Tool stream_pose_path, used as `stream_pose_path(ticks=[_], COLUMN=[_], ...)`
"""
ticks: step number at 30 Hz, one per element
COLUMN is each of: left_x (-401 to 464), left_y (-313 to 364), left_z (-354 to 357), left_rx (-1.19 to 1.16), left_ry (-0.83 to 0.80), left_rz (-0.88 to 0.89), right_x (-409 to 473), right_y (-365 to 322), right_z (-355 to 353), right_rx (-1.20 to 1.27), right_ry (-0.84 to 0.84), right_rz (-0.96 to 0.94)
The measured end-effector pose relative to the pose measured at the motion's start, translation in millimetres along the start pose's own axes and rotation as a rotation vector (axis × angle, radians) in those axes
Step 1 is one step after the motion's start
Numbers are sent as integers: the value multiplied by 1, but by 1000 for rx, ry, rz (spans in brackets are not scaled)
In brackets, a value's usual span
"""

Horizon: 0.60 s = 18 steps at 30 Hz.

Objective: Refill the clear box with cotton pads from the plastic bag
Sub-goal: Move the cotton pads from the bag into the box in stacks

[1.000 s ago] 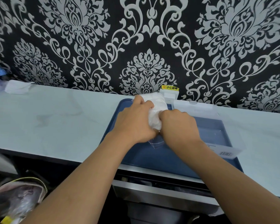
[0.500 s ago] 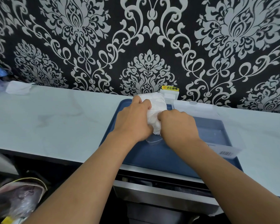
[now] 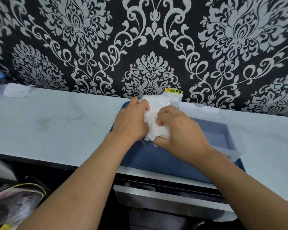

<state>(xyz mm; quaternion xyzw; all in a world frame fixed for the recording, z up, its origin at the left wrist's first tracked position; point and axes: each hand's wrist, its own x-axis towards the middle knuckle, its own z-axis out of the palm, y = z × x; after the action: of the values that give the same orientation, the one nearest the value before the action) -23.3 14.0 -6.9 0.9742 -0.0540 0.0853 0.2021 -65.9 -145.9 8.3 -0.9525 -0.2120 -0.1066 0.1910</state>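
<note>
A clear plastic bag of white cotton pads [image 3: 154, 113] stands above the blue tray [image 3: 150, 156], near the patterned wall. My left hand [image 3: 131, 122] grips the bag's left side. My right hand [image 3: 178, 130] curls its fingers into the bag's lower part, where white cotton [image 3: 158, 131] bulges out between my two hands. The clear box [image 3: 223, 131] lies on the tray just right of my right hand, with its lid open toward the wall. The box's left end is hidden behind my right hand.
The pale marble counter [image 3: 56, 123] runs left and right of the tray. A folded white cloth [image 3: 17, 90] lies at the far left by the wall. A metal drawer front [image 3: 165, 200] sits below the counter edge. A bag-lined bin [image 3: 15, 208] is at the lower left.
Both hands have shifted slightly up and apart on the bag. More white cotton now shows between them, and my right fingers dig deeper into the bag's lower end.
</note>
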Motion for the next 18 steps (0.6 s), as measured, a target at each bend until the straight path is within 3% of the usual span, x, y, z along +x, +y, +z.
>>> stream_pose_path(ticks=[6, 9, 14, 18], left_x=[2, -4, -15, -13], left_y=[-7, -3, 38, 87], left_z=[-3, -20, -40, -16], left_rx=[-13, -122, -910, -1315], left_ry=[-72, -175, 99, -80], left_rz=[32, 45, 94, -176], right_x=[-3, 1, -1, -5], right_y=[20, 39, 52, 47], right_z=[-31, -42, -43, -43], right_rx=[878, 1170, 1419, 1481], right_ry=[166, 167, 127, 122], right_rz=[252, 432, 486, 409])
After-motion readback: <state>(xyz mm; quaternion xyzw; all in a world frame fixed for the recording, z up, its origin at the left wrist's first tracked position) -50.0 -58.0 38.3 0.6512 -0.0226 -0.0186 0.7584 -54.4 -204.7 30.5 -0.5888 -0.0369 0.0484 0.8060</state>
